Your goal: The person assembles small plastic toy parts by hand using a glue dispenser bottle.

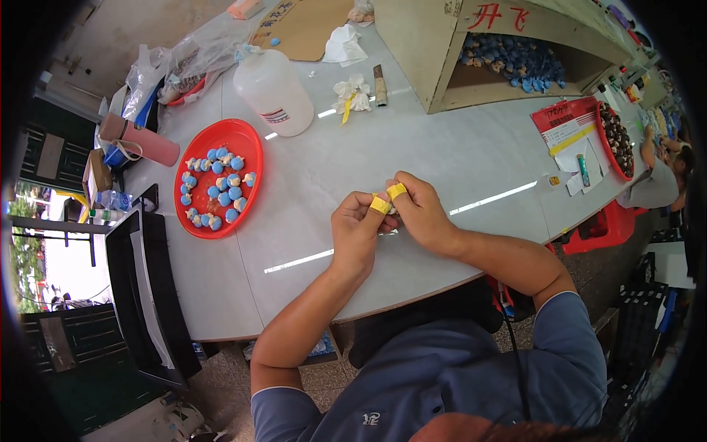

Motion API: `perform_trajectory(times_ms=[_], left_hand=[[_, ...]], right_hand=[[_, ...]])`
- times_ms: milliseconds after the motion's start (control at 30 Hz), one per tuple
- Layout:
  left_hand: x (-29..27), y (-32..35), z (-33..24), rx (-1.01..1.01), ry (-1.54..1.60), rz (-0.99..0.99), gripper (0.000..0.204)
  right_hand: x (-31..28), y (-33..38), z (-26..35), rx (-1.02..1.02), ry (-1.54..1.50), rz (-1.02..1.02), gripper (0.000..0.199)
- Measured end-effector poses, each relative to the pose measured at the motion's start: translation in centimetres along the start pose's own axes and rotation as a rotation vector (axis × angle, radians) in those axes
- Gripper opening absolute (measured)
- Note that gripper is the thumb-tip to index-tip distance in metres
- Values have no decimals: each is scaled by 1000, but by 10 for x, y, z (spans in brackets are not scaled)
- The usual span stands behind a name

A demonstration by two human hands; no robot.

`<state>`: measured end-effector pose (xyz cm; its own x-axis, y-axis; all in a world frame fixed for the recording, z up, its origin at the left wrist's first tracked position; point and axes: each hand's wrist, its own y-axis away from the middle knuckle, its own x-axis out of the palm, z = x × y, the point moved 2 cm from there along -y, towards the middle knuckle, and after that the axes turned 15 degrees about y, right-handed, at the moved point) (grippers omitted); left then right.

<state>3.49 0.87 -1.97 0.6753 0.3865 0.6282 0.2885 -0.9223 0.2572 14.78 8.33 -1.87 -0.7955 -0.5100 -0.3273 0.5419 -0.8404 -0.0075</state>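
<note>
My left hand [355, 230] and my right hand [425, 215] meet over the grey table [309, 199], close to its near edge. Yellow tape [380, 205] wraps each thumb. Between the fingertips both hands pinch a small pale piece, almost wholly hidden, so its kind does not show. To the left lies a round red tray [215, 135] with several small blue-and-cream pieces [234, 180], shaped like little figure heads, set in curved rows.
A white plastic jug [271, 92] stands behind the tray, a pink bottle [151, 144] left of it. Crumpled tissue [353, 94] and a flat scraper-like tool [380, 86] lie farther back. A beige box [412, 44] holds blue pieces. Another red tray [628, 166] sits right, near another person [655, 177].
</note>
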Motion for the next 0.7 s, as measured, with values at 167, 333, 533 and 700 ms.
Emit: perform_trajectory(times_ms=[167,333,533,700], left_hand=[[-1,-1,1,20,-8,11,16],[0,-1,0,22,-25,8,18],[3,-3,-14,172,-100,-42,21],[-2,-12,-16,281,-168,-102,23]], right_hand=[[0,1,5,17,-31,-8,22],[-2,-2,0,14,5,5,23],[-6,-9,7,52,-147,54,19],[-10,-5,20,173,-322,220,14]])
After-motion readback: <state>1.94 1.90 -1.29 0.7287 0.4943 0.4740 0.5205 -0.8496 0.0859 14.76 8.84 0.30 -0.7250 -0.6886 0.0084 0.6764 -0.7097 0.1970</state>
